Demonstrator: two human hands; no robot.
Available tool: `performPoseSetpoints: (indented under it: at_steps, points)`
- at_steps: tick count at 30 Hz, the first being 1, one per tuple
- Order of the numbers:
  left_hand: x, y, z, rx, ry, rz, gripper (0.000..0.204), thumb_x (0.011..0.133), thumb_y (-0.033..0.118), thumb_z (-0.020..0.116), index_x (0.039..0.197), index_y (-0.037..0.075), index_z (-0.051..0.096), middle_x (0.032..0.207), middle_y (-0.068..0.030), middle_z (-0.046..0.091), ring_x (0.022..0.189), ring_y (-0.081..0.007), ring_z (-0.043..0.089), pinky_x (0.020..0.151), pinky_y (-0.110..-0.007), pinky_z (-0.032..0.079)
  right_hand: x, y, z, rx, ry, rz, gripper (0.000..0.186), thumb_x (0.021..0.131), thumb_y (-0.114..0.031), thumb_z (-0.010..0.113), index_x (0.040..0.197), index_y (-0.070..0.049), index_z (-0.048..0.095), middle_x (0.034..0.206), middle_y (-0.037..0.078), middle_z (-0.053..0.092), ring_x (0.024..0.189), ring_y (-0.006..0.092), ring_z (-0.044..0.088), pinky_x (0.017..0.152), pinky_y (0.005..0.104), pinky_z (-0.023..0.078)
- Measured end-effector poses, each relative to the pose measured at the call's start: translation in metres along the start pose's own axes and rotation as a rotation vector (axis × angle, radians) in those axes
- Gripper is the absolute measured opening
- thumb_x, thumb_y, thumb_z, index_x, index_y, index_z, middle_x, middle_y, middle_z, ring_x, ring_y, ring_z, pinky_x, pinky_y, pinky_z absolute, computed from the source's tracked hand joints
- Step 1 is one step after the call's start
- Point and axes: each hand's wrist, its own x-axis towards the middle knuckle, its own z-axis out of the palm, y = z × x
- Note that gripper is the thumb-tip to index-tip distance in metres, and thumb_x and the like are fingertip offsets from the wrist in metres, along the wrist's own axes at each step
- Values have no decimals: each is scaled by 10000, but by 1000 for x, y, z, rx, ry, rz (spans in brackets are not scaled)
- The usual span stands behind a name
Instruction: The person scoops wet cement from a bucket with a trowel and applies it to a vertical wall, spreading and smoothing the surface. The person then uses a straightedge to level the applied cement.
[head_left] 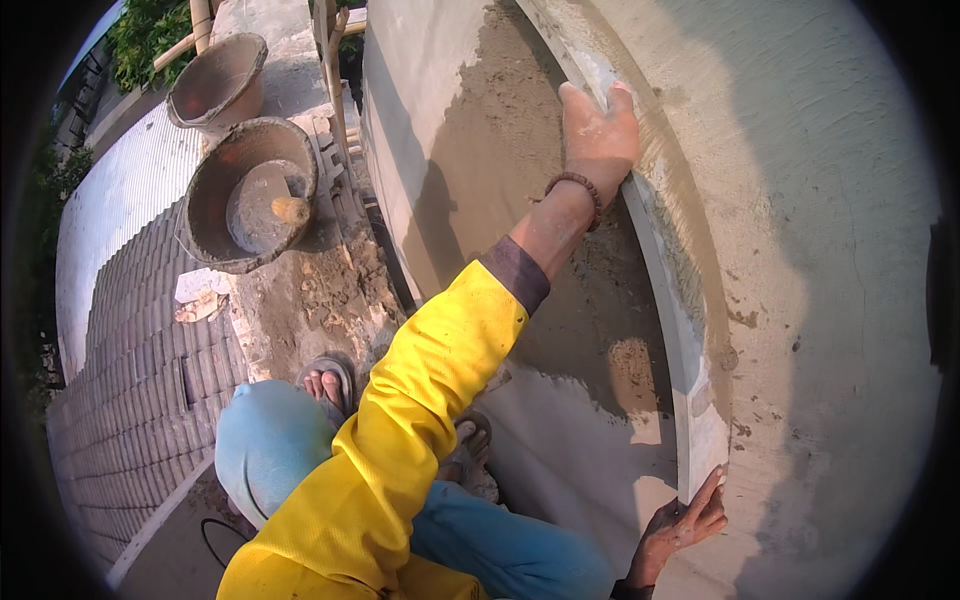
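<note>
A long pale straightedge [700, 435], smeared with mortar, lies along the wall's edge on the right. Near its upper part my left hand [600, 135], a beaded bracelet at the wrist, is closed over it. My right hand [680, 530] holds the lower end, its fingers partly stretched along the side. Wet brown mortar [510, 130] covers part of the wall face left of the bar. Rougher mortar [632, 372] shows lower down, above a smooth grey area. A damp mortar strip [712, 290] follows the bar's right side.
Two mortar-caked buckets [192, 200] [255, 100] stand at the upper left; the nearer holds mortar and a wooden-handled tool [291, 210]. My sandalled feet [327, 385] are on a rough, narrow ledge [300, 300]. Left of it, a tiled roof [150, 340] lies lower. Bamboo poles [333, 70] stand behind.
</note>
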Motion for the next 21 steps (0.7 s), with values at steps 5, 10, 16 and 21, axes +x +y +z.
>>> performPoseSetpoints:
  at_steps: [5,10,16,21]
  points:
    - [-24,-6,17,84,-2,46,446,1015,249,557,1229,-85,353,1205,-372,556,1184,-487,584,1016,-518,469,-25,23,5,64,-31,77,695,806,53,653,1478,-97,559,1218,200,621,953,369,535,841,475,442]
    - [-111,-14,40,44,-98,69,571,1029,223,521,1346,-152,231,1275,-415,458,1175,-536,554,1012,-559,447,-54,80,-19,24,-11,56,725,800,75,631,1495,-108,538,1132,171,583,958,356,500,847,481,420]
    - [2,-38,-4,108,117,99,454,1013,233,569,1256,-73,338,1184,-346,583,1111,-477,628,970,-529,493,-12,-14,22,142,-139,16,738,776,119,609,1479,-93,542,1206,219,590,927,368,494,831,475,421]
    - [92,-55,-50,-34,79,21,409,995,227,571,1209,-72,391,1158,-305,612,1048,-410,673,895,-489,543,14,-85,53,82,-164,55,919,680,132,633,1528,-202,510,1241,152,599,957,329,494,877,454,420]
